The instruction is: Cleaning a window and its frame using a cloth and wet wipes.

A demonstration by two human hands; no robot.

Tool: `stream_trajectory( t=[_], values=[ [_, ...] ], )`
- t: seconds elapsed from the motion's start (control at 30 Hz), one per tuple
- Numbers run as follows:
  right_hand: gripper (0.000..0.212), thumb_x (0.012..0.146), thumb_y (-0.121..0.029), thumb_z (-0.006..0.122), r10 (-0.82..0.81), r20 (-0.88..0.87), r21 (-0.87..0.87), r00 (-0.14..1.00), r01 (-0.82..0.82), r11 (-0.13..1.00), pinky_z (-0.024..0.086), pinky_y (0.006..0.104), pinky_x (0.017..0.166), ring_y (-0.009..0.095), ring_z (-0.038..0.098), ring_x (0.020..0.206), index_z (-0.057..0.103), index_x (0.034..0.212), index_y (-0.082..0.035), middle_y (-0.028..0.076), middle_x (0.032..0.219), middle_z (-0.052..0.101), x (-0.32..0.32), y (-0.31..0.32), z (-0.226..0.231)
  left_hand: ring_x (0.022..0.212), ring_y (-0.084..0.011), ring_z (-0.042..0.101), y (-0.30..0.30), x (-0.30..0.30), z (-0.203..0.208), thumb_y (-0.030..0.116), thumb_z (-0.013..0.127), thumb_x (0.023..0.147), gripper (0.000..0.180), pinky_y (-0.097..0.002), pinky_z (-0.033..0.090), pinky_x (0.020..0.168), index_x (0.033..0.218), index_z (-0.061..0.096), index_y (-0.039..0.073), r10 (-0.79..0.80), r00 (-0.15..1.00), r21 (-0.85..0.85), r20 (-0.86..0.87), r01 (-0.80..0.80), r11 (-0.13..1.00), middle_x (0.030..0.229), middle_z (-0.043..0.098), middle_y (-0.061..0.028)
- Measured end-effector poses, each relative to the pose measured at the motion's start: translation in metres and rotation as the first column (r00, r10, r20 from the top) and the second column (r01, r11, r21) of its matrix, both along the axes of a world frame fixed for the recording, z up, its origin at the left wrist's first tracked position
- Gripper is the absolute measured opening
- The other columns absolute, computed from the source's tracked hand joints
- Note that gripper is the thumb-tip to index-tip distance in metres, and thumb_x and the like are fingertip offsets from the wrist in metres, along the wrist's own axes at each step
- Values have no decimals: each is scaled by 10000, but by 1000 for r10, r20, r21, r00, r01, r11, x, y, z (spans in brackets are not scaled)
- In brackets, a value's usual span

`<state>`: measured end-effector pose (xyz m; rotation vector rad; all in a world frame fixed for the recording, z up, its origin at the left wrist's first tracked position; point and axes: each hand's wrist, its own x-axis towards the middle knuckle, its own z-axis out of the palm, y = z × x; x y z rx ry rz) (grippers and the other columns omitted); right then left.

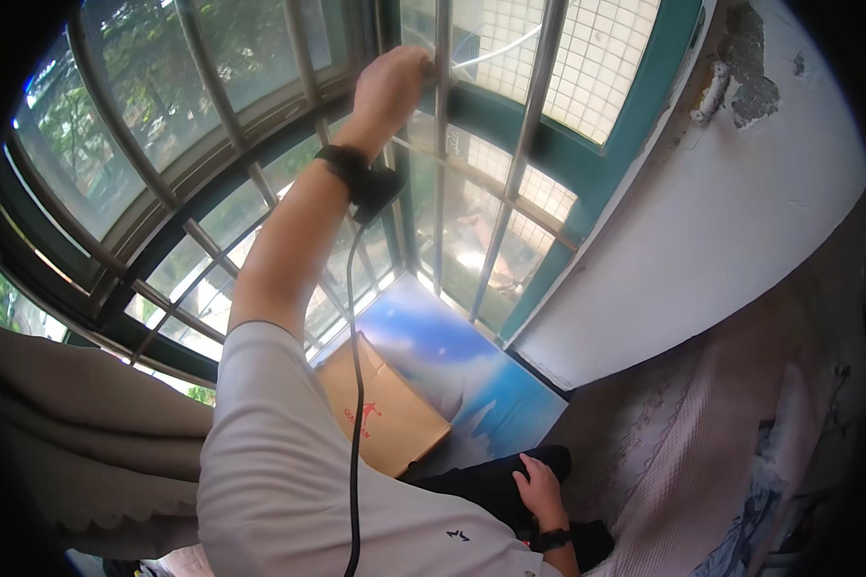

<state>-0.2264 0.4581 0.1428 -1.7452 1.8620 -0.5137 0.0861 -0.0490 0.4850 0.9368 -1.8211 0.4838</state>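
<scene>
My left arm is raised, and my left hand (pixel 389 88) is closed at an upright metal bar (pixel 442 144) of the window grille. Its fingers are curled away from view; a small dark patch shows between them and the bar, too little to name. A black device (pixel 366 185) is strapped to that wrist, with a black cable (pixel 357 404) running down from it. Low on the right, my right hand (pixel 540 484) lies with extended fingers on my black-clad leg (pixel 491 481), holding nothing. A dark band (pixel 550 540) circles the right wrist.
A tan cardboard box (pixel 394 409) sits on a blue picture-printed board (pixel 433 332) at the window corner. Green frames (pixel 635 125) and more bars surround it. A white wall (pixel 683 260) with peeling paint stands right, a pink quilted cover (pixel 683 462) below, a grey-brown curtain (pixel 96 423) left.
</scene>
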Motion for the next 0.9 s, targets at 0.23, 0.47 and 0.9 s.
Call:
stream_trajectory(
  t=[0.23, 0.47, 0.9],
  values=[
    [429, 876, -220, 661, 5, -19, -17, 1000, -5, 1000, 472, 467, 967, 398, 590, 1111, 602, 1247, -14, 210, 1207, 638, -3, 13, -7, 905, -299, 659, 28, -26, -9, 285, 695, 836, 314, -370, 520, 791, 1009, 647, 27, -50, 960, 148, -277, 94, 984, 948, 663, -139],
    [432, 885, -218, 656, 41, -4, 21, 999, -41, 999, 471, 469, 954, 403, 587, 1096, 593, 1258, -10, 220, 1184, 637, -5, 1, -3, 989, -335, 616, 30, -42, 9, 299, 670, 873, 374, -397, 480, 897, 1066, 638, -20, 41, 995, 258, -94, -16, 966, 1040, 621, -176],
    [409, 906, -182, 635, 39, 8, 91, 999, -40, 995, 458, 436, 988, 368, 569, 1148, 589, 1288, -41, 183, 1234, 624, -4, -4, 3, 896, -220, 626, 15, -1, 5, 92, 615, 926, 160, -327, 495, 804, 1058, 689, 40, -326, 942, 350, -78, 332, 876, 946, 665, -101]
  ],
)
